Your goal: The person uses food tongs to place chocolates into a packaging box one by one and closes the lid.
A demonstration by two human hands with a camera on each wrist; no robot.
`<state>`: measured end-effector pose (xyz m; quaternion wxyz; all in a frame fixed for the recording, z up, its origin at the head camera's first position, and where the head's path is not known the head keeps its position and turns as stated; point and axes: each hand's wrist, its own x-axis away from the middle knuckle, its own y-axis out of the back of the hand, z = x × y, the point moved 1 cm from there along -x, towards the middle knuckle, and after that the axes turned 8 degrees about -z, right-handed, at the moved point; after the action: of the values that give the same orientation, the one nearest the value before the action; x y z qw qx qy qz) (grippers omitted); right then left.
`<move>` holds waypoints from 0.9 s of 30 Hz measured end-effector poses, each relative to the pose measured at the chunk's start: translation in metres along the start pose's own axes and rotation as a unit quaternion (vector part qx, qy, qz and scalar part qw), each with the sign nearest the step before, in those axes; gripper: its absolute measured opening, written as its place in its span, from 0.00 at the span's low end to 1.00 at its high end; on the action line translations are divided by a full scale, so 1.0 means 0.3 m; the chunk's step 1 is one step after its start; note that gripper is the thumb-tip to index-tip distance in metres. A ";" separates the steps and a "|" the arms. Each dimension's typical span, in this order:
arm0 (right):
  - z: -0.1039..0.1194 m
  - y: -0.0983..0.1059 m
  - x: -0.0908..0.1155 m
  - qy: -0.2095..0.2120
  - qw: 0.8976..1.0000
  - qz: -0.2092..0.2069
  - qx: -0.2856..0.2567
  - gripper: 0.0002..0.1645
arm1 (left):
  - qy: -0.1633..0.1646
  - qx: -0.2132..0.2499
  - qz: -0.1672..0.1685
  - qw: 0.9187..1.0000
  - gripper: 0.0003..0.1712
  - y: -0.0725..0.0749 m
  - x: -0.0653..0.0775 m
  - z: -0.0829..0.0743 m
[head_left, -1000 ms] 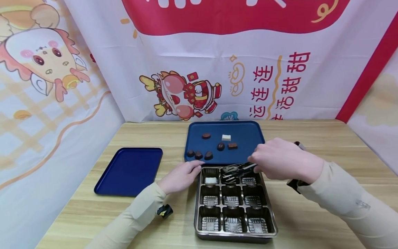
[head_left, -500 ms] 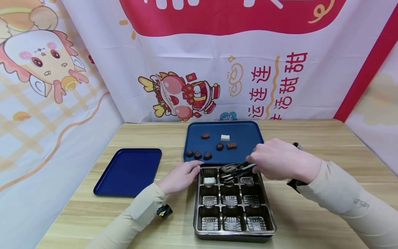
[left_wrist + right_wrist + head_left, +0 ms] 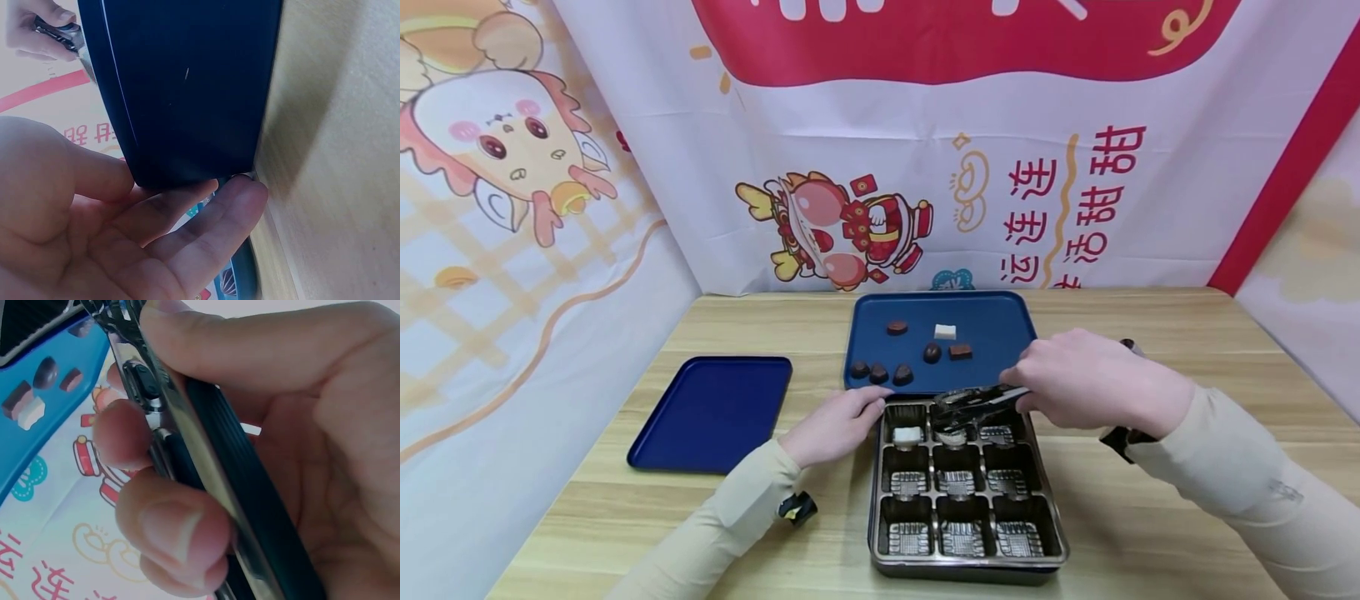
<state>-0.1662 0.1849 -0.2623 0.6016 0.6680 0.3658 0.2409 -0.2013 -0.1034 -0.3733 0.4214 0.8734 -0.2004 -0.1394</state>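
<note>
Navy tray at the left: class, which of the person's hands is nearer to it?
Left. The left hand lies between the navy tray and the compartment box; the right hand is farther right, holding tongs over the box's far end.

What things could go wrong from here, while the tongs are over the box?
The right hand holds the tongs low over a pale piece, so they may nudge it. The left hand touches just one far corner of the box, so the box might slide if bumped. Three dark chocolates lie near that hand, which could disturb them.
</note>
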 end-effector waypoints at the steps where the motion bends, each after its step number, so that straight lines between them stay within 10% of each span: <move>1: -0.003 0.004 0.002 -0.003 1.000 -0.001 -0.005 0.12 | 0.000 0.000 0.000 1.000 0.23 0.000 0.000 0.000; 15: -0.115 -0.053 0.030 -0.072 0.989 -0.129 -0.020 0.19 | -0.002 -0.001 -0.005 1.000 0.22 -0.001 -0.001 0.000; 27: -0.287 -0.194 -0.048 -0.161 0.978 -0.131 -0.024 0.14 | -0.017 -0.010 -0.014 1.000 0.22 -0.003 -0.003 0.001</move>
<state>-0.2523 0.2282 -0.3039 0.6948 0.6296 0.3427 0.0583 -0.2019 -0.1026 -0.3741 0.4250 0.8692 -0.1941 -0.1618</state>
